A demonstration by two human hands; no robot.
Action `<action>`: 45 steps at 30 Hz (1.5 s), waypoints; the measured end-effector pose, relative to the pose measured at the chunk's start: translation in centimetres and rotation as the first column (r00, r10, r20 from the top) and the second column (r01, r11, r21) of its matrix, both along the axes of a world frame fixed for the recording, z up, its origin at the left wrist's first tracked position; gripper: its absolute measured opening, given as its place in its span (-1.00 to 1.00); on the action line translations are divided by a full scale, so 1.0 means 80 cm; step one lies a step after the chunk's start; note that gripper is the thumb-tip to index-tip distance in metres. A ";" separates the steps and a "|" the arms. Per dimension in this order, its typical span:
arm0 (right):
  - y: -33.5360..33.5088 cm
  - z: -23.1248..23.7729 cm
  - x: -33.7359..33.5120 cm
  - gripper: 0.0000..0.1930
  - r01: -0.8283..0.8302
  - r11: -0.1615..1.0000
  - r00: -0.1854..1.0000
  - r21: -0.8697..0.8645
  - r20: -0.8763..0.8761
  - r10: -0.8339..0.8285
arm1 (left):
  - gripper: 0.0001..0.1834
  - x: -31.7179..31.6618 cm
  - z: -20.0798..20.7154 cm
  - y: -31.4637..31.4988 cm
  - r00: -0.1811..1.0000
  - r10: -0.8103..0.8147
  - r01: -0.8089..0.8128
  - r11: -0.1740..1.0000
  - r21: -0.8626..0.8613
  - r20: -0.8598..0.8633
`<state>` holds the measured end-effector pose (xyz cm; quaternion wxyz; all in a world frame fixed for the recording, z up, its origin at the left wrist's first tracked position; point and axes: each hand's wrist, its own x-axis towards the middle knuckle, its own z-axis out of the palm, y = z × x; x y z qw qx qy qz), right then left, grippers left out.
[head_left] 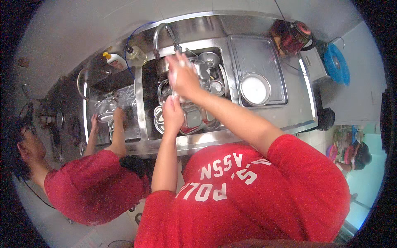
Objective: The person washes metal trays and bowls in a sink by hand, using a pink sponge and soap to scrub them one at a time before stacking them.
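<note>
Both of my hands are over a sink full of steel dishes. My left hand (pixel 173 112) is closed at the near edge of a shiny steel tray (pixel 202 71), which my right forearm partly covers. Just beyond it, my right hand (pixel 184 78) is smeared by motion, with white suds on its fingers; whether it grips anything is hidden. Beneath my hands lie several steel compartment trays (pixel 192 118), tilted and overlapping. A steel bowl (pixel 209 60) sits at the sink's far right corner. The curved faucet (pixel 160 38) reaches over the sink's far side.
Right of the sink, a round steel pan (pixel 255 89) of white foamy liquid stands on a rectangular metal tray (pixel 275 53). At left, a co-worker in a red shirt (pixel 97 186) handles steel dishes (pixel 106 108) in another sink. Two bottles (pixel 136 56) stand behind; a dark red pot (pixel 294 39) is far right.
</note>
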<state>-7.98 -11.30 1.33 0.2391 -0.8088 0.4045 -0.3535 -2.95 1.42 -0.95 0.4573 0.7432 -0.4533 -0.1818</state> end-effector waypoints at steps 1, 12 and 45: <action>-0.022 0.001 0.006 -0.54 0.099 0.994 0.995 -0.036 0.034 -0.098 | -0.72 -0.002 -0.003 0.002 1.000 -0.006 0.006 1.000 0.007 -0.001; -0.124 -0.006 -0.006 -0.56 -0.068 0.962 0.995 0.264 -0.059 0.086 | -0.70 0.023 -0.021 0.019 0.954 -0.091 0.060 0.992 -0.115 -0.287; -0.020 -0.090 -0.126 -0.74 -0.370 0.670 0.904 0.644 0.415 0.101 | -0.72 0.128 0.107 0.016 0.922 0.381 -0.364 0.913 -0.186 0.066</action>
